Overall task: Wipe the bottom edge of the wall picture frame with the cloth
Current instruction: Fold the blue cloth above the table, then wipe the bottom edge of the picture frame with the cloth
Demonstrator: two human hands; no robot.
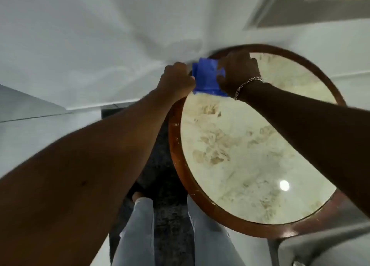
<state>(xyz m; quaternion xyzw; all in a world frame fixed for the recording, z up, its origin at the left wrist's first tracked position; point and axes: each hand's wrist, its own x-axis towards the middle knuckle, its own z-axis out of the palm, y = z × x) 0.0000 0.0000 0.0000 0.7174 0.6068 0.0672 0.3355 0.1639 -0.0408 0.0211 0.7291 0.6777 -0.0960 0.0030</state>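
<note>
Cloth [205, 76], bright blue and folded, sits stretched between your two hands at the far rim of a round table [174, 145] with a brown wooden edge and a pale marbled top. Your left hand [176, 79] is closed around the cloth's left side, fingers curled tight on the fabric just where the wooden rim meets the white wall [90, 45]. Your right hand [237, 71] grips the cloth's right side from above, knuckles toward you, with a silver chain bracelet [247, 86] on the wrist. Both forearms reach forward from the lower corners of the view and converge on the cloth. The picture frame named in the task cannot be made out with any certainty; a pale framed edge [280, 9] shows on the wall at the upper right, well apart from your hands. Below, your legs in light grey trousers [138, 231] stand on a dark rug [172, 221] just beside the table.
</note>
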